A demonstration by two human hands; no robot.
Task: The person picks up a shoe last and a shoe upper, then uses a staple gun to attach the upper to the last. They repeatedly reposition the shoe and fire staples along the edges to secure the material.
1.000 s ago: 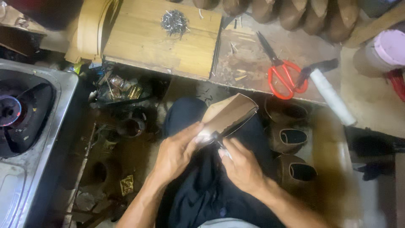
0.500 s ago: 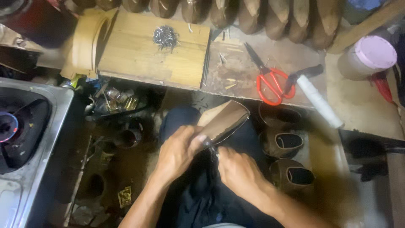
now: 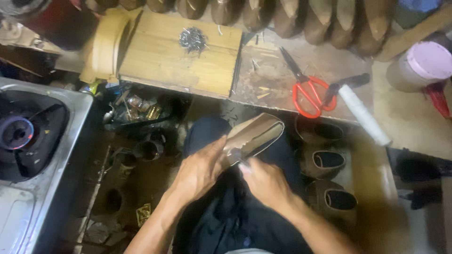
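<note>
I hold a tan shoe upper on a last (image 3: 256, 134) over my lap, its toe pointing up and to the right. My left hand (image 3: 200, 169) grips its near end from the left side. My right hand (image 3: 268, 183) is closed at the lower edge of the shoe, pinching the material or a small tool that is too blurred to make out. Both hands sit above my dark trousers (image 3: 235, 221).
A wooden board (image 3: 155, 56) with a pile of small nails (image 3: 193, 38) lies ahead. Red-handled scissors (image 3: 308, 91) and a white-wrapped tool (image 3: 362, 115) rest on the low bench. Finished shoes (image 3: 325, 160) stand at my right, a lit gas burner (image 3: 19, 134) at left, a pink-lidded tub (image 3: 426, 63) far right.
The shoe has stayed in my hands. My right hand has shifted slightly along the shoe's lower edge, and the view has tilted a little downward.
</note>
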